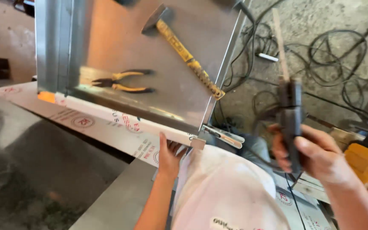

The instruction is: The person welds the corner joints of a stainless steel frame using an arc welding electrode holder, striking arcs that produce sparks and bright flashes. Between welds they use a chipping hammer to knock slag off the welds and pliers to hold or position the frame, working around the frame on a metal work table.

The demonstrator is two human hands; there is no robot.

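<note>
At the near edge of the sheet-metal piece [150, 55], we brace with one hand and grip a tool with the other.

On the left we see a grey bench top [35, 170], and past it the metal piece's film-wrapped lower edge [120, 121] running down to the right; pliers [122, 81] with yellow handles and a yellow-handled hammer [184, 51] lie on the metal's face. Our left hand [169, 155] reaches up from below, palm against that edge near its corner, fingers curled together over it. Beyond the corner the floor is crowded with black cables [320, 55]. Our right hand [316, 153] is raised clear of the metal, fingers clamped around a dark electrode holder [292, 115] with a thin rod [280, 42] pointing upward; an orange-yellow box [365, 162] sits just beside it.
</note>
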